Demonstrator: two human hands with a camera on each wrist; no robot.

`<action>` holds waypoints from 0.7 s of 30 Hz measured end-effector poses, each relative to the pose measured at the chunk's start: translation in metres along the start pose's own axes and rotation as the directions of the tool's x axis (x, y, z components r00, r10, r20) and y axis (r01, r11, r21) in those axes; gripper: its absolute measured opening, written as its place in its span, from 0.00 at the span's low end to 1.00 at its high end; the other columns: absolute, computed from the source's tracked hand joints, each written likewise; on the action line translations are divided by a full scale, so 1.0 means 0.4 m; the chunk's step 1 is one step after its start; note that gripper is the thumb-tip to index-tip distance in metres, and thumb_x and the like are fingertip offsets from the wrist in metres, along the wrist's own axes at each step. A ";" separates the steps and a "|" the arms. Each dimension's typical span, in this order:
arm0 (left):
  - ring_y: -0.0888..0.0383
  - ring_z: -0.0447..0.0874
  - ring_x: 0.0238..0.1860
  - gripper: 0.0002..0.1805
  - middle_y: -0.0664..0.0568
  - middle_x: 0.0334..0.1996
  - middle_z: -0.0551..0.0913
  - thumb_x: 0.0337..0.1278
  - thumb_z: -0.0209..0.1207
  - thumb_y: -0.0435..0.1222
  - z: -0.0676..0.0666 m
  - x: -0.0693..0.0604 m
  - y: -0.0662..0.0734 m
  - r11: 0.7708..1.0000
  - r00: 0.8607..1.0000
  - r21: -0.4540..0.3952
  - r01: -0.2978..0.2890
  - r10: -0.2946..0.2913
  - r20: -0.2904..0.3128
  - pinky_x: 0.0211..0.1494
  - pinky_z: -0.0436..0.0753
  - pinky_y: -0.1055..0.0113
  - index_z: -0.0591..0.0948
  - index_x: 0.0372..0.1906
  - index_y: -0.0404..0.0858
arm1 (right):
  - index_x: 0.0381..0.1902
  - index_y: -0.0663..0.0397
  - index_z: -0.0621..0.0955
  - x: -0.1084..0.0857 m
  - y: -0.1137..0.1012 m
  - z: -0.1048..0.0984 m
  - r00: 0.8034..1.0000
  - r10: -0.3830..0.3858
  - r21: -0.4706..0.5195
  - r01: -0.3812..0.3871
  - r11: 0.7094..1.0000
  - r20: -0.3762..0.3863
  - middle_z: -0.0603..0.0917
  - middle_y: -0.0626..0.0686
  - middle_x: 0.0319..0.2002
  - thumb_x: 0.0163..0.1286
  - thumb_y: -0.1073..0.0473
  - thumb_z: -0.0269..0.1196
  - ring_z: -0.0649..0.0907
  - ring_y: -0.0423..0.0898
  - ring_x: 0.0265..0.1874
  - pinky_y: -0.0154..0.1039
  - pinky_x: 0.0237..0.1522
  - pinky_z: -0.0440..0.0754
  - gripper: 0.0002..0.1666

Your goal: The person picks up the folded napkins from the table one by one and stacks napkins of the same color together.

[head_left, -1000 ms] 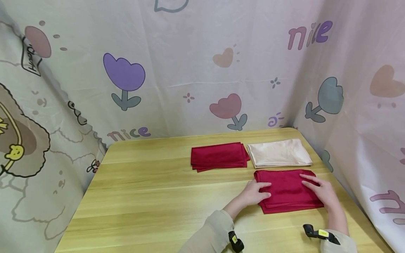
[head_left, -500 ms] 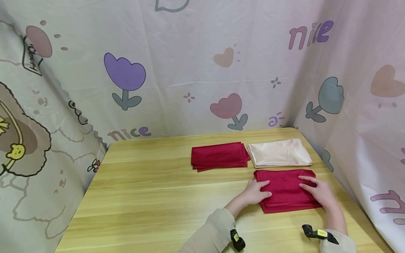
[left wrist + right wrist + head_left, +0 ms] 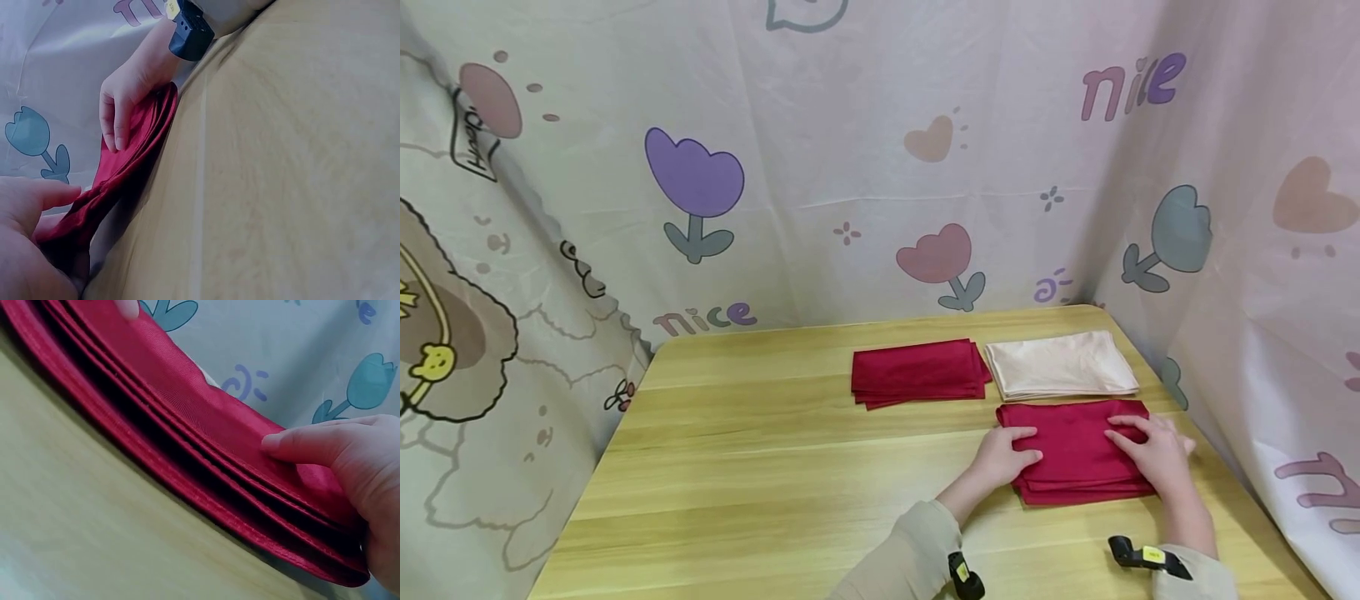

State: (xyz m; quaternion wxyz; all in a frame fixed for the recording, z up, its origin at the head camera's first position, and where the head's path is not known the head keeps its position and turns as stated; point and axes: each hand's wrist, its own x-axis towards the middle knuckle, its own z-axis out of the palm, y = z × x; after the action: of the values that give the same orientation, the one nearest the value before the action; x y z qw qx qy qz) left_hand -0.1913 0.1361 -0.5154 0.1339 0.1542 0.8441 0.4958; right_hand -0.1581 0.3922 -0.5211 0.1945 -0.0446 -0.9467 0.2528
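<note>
A folded dark red satin cloth lies at the right part of the table, its layers showing along the near edge. My left hand grips its left edge, thumb on top and fingers tucked beneath, as the left wrist view shows. My right hand holds the right edge, with the thumb on the upper face; its other fingers are partly hidden by the cloth. In the right wrist view the stacked folds bow between the hands, the ends raised from the wood.
Behind lie a second folded red cloth and, right of it, a folded cream cloth close to the held one. The wooden table stretches left. A printed curtain closes off the back and both sides.
My right hand has moved slightly left and curled further around the right edge. The left end of the cloth has shifted a little left and the gap between my hands is slightly narrower.
</note>
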 end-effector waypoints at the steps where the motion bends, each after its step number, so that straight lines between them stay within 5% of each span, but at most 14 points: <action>1: 0.56 0.75 0.63 0.20 0.56 0.56 0.83 0.55 0.67 0.40 0.000 -0.001 0.001 1.000 1.000 -0.008 0.009 -0.009 -0.005 0.64 0.74 0.67 0.84 0.55 0.49 | 0.39 0.55 0.86 0.000 -0.002 -0.001 1.000 -0.007 -0.004 0.007 1.000 -0.009 0.81 0.70 0.44 0.57 0.59 0.71 0.70 0.67 0.49 0.64 0.40 0.54 0.12; 8: 0.57 0.77 0.62 0.18 0.56 0.54 0.84 0.54 0.68 0.39 -0.005 -0.003 -0.003 0.998 0.998 -0.059 -0.005 0.002 -0.057 0.63 0.75 0.66 0.85 0.52 0.49 | 0.35 0.54 0.85 0.005 -0.018 -0.007 0.998 -0.035 0.004 0.035 0.999 -0.054 0.82 0.68 0.40 0.54 0.63 0.72 0.71 0.63 0.45 0.61 0.40 0.53 0.09; 21: 0.56 0.80 0.57 0.14 0.54 0.49 0.85 0.57 0.65 0.37 -0.049 -0.018 -0.004 0.997 0.986 -0.012 -0.079 0.076 -0.148 0.59 0.77 0.66 0.86 0.49 0.48 | 0.30 0.54 0.85 0.017 -0.058 0.002 0.983 -0.100 0.050 0.109 0.993 -0.152 0.83 0.67 0.39 0.49 0.67 0.74 0.72 0.61 0.44 0.60 0.41 0.54 0.10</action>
State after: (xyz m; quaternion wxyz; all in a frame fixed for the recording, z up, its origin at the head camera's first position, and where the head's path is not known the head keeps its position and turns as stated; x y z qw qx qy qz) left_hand -0.1924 0.1167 -0.5071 0.0530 0.1486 0.8405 0.5184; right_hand -0.1643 0.3731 -0.5080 0.2791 -0.0081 -0.9228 0.2655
